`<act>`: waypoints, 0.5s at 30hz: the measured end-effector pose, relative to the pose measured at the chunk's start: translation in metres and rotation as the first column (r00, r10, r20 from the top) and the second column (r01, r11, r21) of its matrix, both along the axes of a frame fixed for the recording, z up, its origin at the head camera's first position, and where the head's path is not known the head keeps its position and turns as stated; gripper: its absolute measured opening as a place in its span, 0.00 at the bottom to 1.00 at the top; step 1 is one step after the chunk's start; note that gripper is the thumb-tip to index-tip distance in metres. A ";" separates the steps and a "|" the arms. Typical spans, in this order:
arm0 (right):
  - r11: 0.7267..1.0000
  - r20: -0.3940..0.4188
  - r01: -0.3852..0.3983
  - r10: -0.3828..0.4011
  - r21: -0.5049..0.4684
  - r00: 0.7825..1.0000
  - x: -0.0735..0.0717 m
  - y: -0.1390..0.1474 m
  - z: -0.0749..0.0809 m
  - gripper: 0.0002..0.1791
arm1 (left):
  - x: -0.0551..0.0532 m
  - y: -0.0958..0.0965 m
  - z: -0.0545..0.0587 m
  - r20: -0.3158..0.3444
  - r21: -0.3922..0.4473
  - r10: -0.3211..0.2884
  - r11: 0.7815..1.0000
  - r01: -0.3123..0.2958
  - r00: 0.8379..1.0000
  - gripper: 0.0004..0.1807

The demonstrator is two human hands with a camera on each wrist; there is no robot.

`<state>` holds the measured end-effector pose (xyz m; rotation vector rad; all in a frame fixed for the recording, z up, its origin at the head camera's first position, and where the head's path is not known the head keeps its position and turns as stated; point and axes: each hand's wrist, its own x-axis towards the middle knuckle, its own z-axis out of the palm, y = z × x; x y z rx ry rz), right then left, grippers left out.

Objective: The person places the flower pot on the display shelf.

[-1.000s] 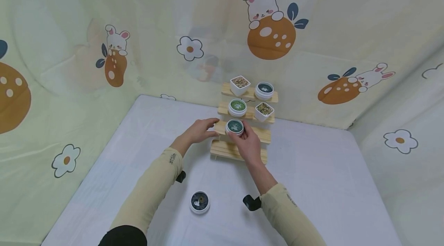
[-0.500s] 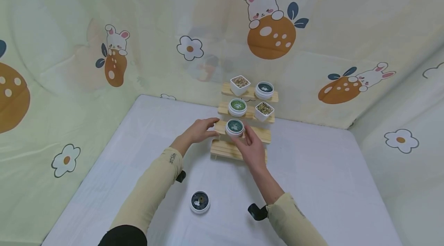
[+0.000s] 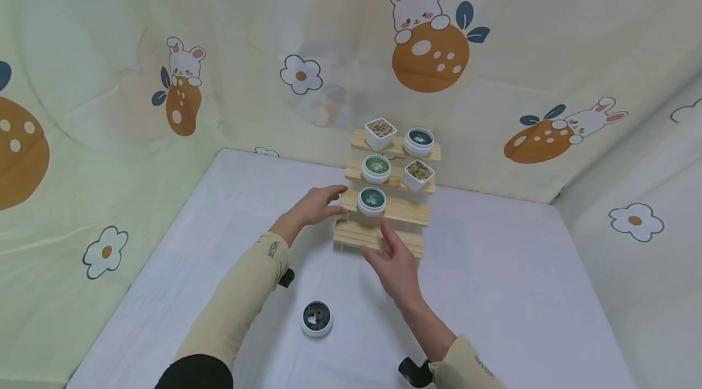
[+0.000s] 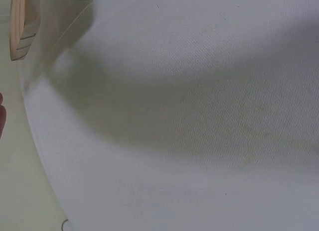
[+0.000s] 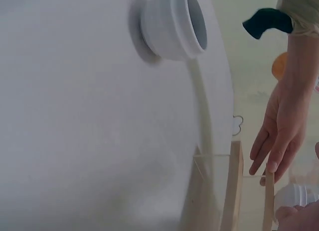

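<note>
In the head view, a tiered wooden stand (image 3: 351, 233) holds small white pots. My left hand (image 3: 312, 205) grips the left end of its second step from the front, thumb at the front edge and fingers at the back. In the right wrist view, this left hand (image 5: 286, 116) straddles the board's end. A round white pot with a dark green top (image 3: 372, 200) sits on that step, towards the left. My right hand (image 3: 396, 267) hovers over the front step's right side, fingers apart and holding nothing, just in front of the pot.
Higher up stand a green-topped round pot (image 3: 376, 167), a square pot of speckled bits (image 3: 418, 174), another square pot (image 3: 381, 133) and a dark-topped round pot (image 3: 419, 141). One more round pot (image 3: 316, 318) stands on the white table (image 3: 504, 291). A printed curtain (image 3: 340, 23) hangs behind.
My right hand has let go of the dark green round pot and drawn back towards me. The pot stays on the step, and my left hand keeps its place at the stand's left end.
</note>
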<state>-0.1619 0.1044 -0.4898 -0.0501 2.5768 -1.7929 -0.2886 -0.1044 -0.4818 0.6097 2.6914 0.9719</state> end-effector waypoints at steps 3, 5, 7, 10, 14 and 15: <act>0.998 0.013 -0.048 0.049 -0.042 0.999 0.008 -0.002 -0.004 0.42 | 0.000 0.000 0.000 0.002 -0.001 0.000 1.000 0.000 1.000 0.35; 0.995 0.018 -0.087 0.088 -0.053 0.996 0.013 -0.005 -0.008 0.41 | 0.000 0.000 0.000 0.008 0.000 0.004 1.000 -0.004 1.000 0.35; 0.989 0.022 -0.134 0.135 -0.057 0.991 0.018 -0.007 -0.012 0.40 | -0.001 0.000 -0.001 0.013 0.001 0.009 1.000 -0.009 1.000 0.36; 0.977 0.022 -0.211 0.212 -0.040 0.977 0.026 -0.012 -0.019 0.38 | -0.001 0.000 -0.001 0.012 0.004 0.010 1.000 -0.010 1.000 0.36; 0.960 0.044 -0.279 0.279 0.001 0.959 0.034 -0.018 -0.027 0.36 | 0.001 0.000 0.000 0.011 0.010 0.010 1.000 -0.010 1.000 0.36; 0.958 0.053 -0.287 0.287 0.005 0.957 0.036 -0.019 -0.029 0.36 | 0.001 0.000 0.001 0.012 0.012 0.011 1.000 -0.011 1.000 0.36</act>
